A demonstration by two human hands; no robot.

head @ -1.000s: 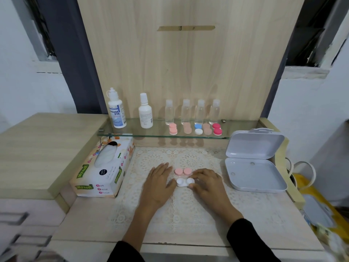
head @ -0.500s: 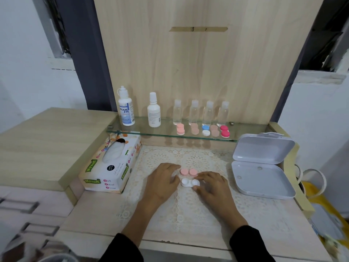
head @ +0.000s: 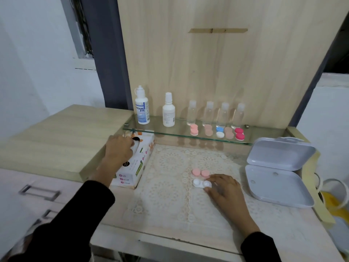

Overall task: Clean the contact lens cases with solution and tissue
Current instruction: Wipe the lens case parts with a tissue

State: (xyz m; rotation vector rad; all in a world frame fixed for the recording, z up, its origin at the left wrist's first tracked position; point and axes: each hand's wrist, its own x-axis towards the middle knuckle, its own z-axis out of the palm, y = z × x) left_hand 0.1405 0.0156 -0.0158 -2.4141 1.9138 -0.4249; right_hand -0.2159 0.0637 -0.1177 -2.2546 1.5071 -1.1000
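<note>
A white lens case base [head: 201, 183] lies on the lace mat, with two pink caps [head: 200, 172] just behind it. My right hand [head: 223, 188] rests on the mat, its fingertips touching the right well of the white base. My left hand [head: 118, 150] is on top of the tissue box [head: 135, 167], fingers closed at the slot on a white tissue [head: 136, 146]. A blue-labelled solution bottle [head: 142, 106] and a white bottle [head: 168, 110] stand on the glass shelf.
The glass shelf [head: 181, 136] also holds several small clear bottles [head: 216, 114] and several coloured lens cases [head: 219, 131]. An open white plastic box [head: 277, 173] sits at the right. A raised wooden counter [head: 56, 137] and drawers [head: 37, 191] are at the left.
My left hand left the lens case and moved left onto the tissue box slot. My right hand stays at the white base. The view has shifted leftward.
</note>
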